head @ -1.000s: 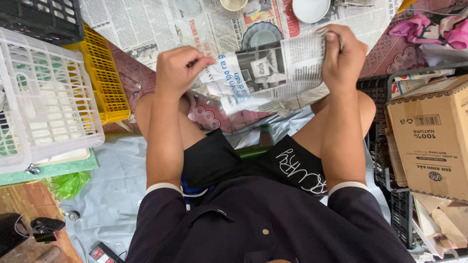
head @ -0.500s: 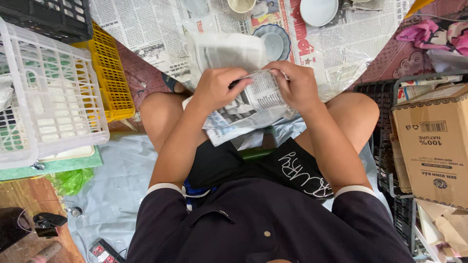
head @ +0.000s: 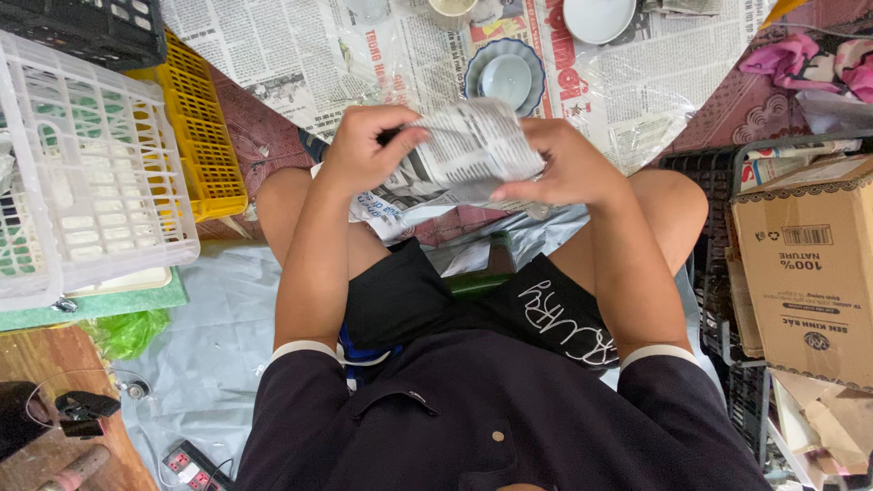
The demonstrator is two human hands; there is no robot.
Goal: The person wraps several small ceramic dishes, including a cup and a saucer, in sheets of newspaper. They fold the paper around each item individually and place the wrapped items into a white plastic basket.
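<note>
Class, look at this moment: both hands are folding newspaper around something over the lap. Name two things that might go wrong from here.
1. The newspaper bundle is gripped only at its edges by the left hand and right hand; it might slip or the paper tear.
2. If dropped forward, it could strike the blue bowl on the floor newspaper.

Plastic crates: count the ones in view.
3, side by side at the person's left: a white crate nearest, a yellow crate behind it, a black crate at the top edge. More may be hidden.
</note>
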